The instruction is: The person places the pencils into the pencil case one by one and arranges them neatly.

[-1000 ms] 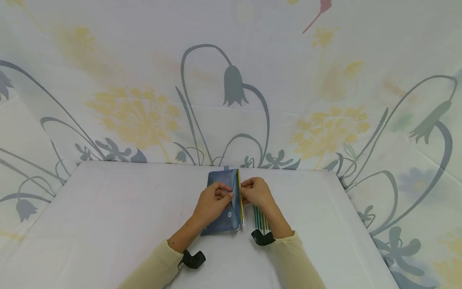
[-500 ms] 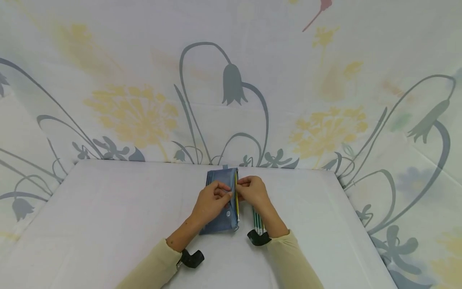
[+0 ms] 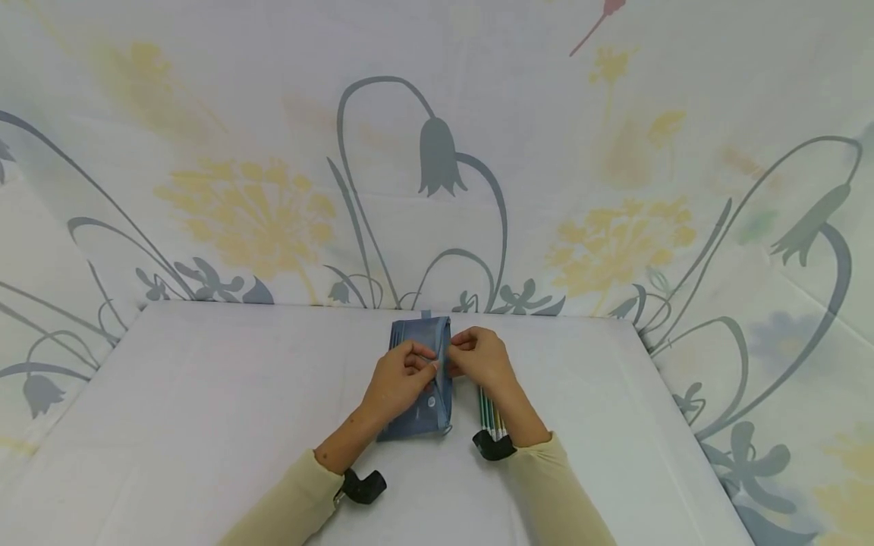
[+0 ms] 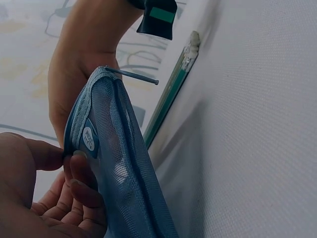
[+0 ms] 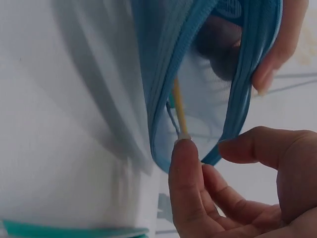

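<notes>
Left hand pinches the rim of the blue pouch near the counter's far edge. Right hand part-curled, fingertip at the yellow pencil's inner end, grip unclear. Should left pinch slacken, mouth could sag, snagging pencil.

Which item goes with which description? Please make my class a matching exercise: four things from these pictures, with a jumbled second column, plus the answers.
Column 1
1. left hand
2. yellow pencil
3. green pencils
4. pouch

Column 2
a. lying on the white table
b. blue and mesh
c. in the pouch's opening
d. pinching the pouch's edge

Pairs: 1-d, 2-c, 3-a, 4-b
</notes>
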The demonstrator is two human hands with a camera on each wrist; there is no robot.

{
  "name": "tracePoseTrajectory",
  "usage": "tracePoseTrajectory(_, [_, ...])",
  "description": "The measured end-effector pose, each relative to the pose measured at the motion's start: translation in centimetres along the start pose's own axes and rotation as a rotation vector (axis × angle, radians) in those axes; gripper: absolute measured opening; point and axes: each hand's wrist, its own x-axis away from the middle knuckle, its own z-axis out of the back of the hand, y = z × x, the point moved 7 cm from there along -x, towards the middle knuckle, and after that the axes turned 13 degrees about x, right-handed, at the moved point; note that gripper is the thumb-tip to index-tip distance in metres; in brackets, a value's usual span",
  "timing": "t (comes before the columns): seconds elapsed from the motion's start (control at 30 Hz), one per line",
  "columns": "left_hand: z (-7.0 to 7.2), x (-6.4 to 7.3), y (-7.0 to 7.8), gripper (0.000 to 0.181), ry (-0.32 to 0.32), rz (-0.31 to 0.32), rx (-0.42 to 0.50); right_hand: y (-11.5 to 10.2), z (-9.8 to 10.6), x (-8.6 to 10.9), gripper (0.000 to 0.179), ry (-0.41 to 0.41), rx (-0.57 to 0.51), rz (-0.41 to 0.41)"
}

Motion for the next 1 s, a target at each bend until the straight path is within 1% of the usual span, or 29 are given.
tracePoseTrajectory(0.17, [0.1, -0.1, 0.2, 0.015, 0.008, -0.006, -0.004, 0.4, 1.3, -0.1, 0.022, 0.019, 0.076, 0.026])
tracePoseTrajectory(0.4, [0.1, 0.0, 0.2, 0.015, 0.009, -0.003, -0.005, 1.2, 3.3, -0.4, 0.018, 0.057, 0.151, 0.058])
tracePoseTrajectory(0.67, [0.2, 0.2, 0.5, 0.018, -0.010, 0.002, 0.008, 2.1, 5.6, -0.6, 0.021, 0.105, 0.361, 0.116])
tracePoseTrajectory(0.73, [0.2, 0.2, 0.6, 0.018, -0.013, -0.002, 0.013, 2.4, 6.1, -0.7, 0.021, 0.117, 0.391, 0.120])
tracePoseTrajectory(0.87, [0.3, 0.2, 0.7, 0.018, -0.014, -0.001, 0.014, 2.9, 7.0, -0.8, 0.022, 0.130, 0.412, 0.109])
tracePoseTrajectory(1.0, [0.4, 0.1, 0.5, 0.018, -0.011, 0.002, 0.012, 3.7, 7.3, -1.0, 0.021, 0.116, 0.431, 0.079])
